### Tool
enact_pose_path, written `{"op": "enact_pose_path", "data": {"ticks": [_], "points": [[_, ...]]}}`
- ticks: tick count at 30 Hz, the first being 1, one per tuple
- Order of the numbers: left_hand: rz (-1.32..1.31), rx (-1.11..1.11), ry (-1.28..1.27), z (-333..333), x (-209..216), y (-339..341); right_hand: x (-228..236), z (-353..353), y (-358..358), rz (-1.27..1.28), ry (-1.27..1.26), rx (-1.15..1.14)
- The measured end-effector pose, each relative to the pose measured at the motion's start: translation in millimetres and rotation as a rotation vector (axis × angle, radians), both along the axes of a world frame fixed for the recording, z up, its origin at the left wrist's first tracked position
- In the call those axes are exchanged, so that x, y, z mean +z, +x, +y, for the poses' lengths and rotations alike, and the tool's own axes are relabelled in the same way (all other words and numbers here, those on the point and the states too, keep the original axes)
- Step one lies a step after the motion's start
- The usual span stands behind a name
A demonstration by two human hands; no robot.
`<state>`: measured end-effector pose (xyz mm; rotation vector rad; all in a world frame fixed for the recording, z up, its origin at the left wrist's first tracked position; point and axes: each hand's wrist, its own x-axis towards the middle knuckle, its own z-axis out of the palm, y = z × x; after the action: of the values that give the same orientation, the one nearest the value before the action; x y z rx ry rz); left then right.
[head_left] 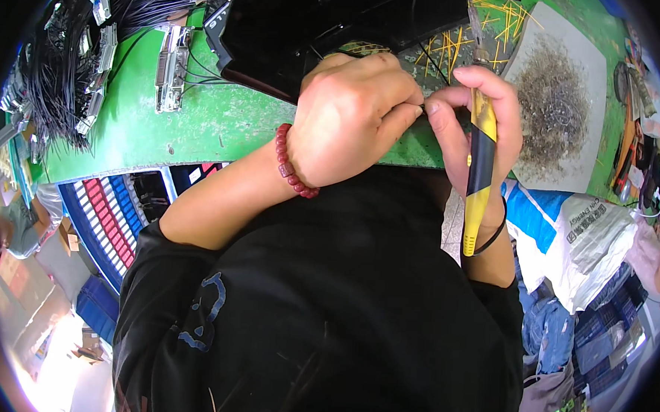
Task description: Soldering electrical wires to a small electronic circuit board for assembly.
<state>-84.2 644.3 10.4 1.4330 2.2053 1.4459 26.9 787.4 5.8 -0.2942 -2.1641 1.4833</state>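
My left hand (pixel 357 114), with a red bead bracelet on its wrist, has thumb and forefinger pinched together on the end of a thin black wire (pixel 430 60). My right hand (pixel 508 114) is wrapped round the yellow and black handle of a soldering iron (pixel 482 154), whose metal tip points away from me. Its thumb and a finger also meet near the wire's end, just right of my left fingertips. Beyond my left hand a large glossy black housing (pixel 302 25) rests on the green bench (pixel 200 128). My hands hide the exact contact on the wire.
Bundles of black wires (pixel 60 80) with clear connectors lie at the left, and a clear plastic part (pixel 173 67) sits nearer. Thin yellow tubes (pixel 511 18) are scattered at the far right. A pale sheet (pixel 595 63) carries dark debris. Tools (pixel 628 139) line the right edge.
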Motion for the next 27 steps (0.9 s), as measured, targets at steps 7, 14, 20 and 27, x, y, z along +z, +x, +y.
{"op": "enact_pose_path", "data": {"ticks": [7,14,20,27], "points": [[-0.138,-0.084,-0.012,-4,5,-5,5,13,-4,0.070,0.051,0.204],[0.004,-0.044,-0.075,0,4,3,-1,15,3,-0.028,0.132,0.102],[0.027,-0.002,-0.136,2,3,4,-5,22,11,0.017,0.444,0.052],[0.142,0.048,-0.076,8,-2,6,-4,12,8,-0.057,0.620,0.072]]}}
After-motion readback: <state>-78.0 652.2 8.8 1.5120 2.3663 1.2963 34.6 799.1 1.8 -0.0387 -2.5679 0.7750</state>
